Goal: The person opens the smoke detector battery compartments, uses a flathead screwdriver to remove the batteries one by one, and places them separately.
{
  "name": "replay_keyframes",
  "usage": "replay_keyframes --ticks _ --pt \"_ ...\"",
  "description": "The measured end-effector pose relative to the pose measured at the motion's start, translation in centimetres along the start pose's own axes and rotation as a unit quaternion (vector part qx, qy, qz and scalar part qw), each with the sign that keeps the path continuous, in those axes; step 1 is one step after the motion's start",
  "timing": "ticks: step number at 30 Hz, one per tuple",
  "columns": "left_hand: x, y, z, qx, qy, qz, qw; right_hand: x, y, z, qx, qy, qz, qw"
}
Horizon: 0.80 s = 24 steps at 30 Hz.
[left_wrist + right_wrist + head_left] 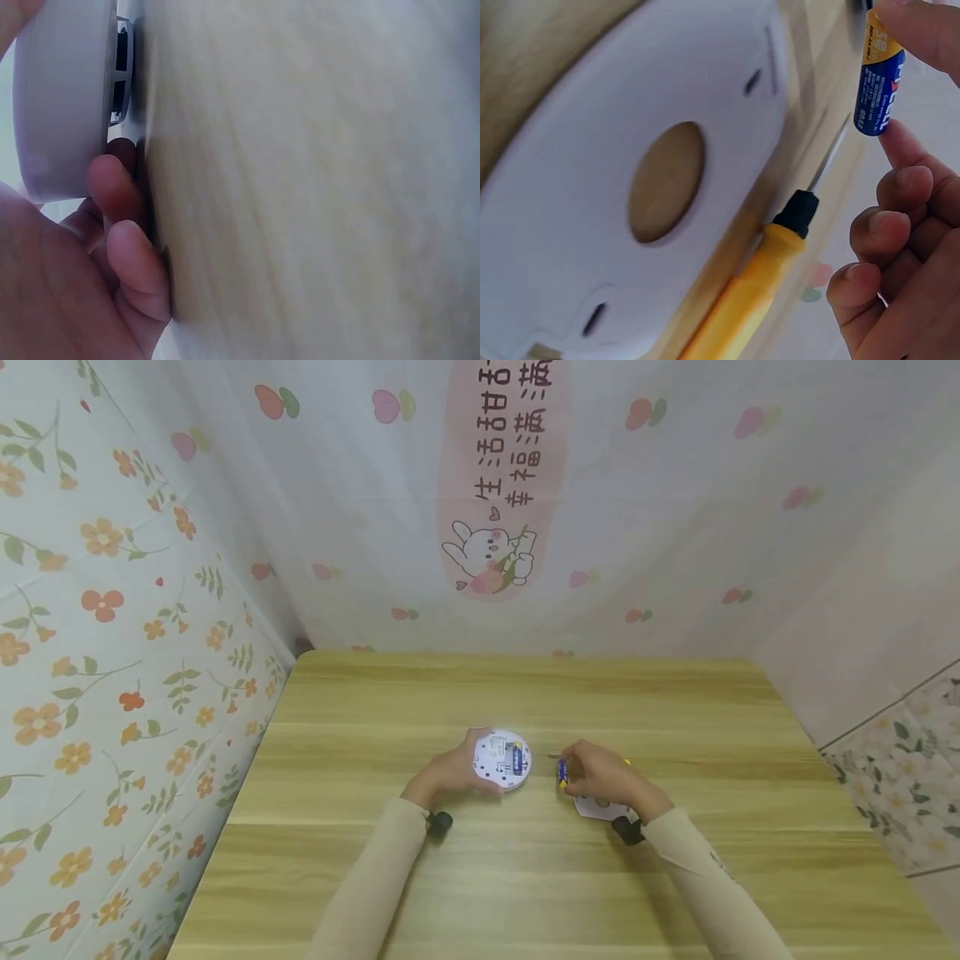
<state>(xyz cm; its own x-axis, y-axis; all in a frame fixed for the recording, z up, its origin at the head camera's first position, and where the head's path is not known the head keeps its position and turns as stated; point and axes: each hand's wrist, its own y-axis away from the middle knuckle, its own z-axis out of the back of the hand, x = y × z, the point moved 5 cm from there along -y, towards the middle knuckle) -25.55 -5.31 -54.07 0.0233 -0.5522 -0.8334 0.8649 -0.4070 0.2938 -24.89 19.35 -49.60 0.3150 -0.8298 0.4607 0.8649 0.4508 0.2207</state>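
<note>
The left hand (450, 770) gripped a round white device (502, 759) by its rim, tilted up off the wooden worktop (525, 877) so that its open back faced the head camera. A blue battery (517, 755) sat in the compartment on that back. In the left wrist view the fingers (112, 184) were curled under the device's edge (60, 97), with the knuckles against the worktop (315, 180).

Just to the right of the device, the right hand (603, 777) pinched a second blue battery (562, 772) upright between thumb and forefinger, clear of the worktop. The right wrist view showed this battery (878, 84) held at its two ends by the fingers (900, 146), while the other fingers were curled loosely below it.

Under the right hand, further from the device, a flat white cover plate (630, 202) with an oval hole lay on the worktop. A yellow-handled screwdriver (757, 277) lay just beside that plate, on its far side from the device, with its thin shaft pointing toward the held battery.
</note>
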Motion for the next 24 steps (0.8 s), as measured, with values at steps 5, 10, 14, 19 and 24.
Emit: replay_keyframes --ticks 5,10,14,19,24 --pt "0.1 0.0 -0.1 -0.001 0.004 0.001 1.0 -0.4 0.1 -0.6 -0.002 0.01 -0.002 1.0" --pt "0.1 0.0 0.0 -0.007 -0.007 0.002 0.9999 -0.7 -0.1 -0.9 0.0 0.01 0.001 1.0" --pt "0.2 -0.1 -0.1 -0.007 -0.009 -0.002 0.9999 -0.9 -0.2 -1.3 0.003 0.023 0.009 1.0" --pt "0.3 -0.1 -0.1 -0.006 -0.007 -0.005 0.9999 -0.9 -0.2 -1.5 -0.003 0.036 0.025 0.999" --pt "0.2 0.0 -0.1 -0.01 -0.007 0.001 0.9999 -1.0 -0.1 -1.4 0.0 0.024 0.017 1.0"
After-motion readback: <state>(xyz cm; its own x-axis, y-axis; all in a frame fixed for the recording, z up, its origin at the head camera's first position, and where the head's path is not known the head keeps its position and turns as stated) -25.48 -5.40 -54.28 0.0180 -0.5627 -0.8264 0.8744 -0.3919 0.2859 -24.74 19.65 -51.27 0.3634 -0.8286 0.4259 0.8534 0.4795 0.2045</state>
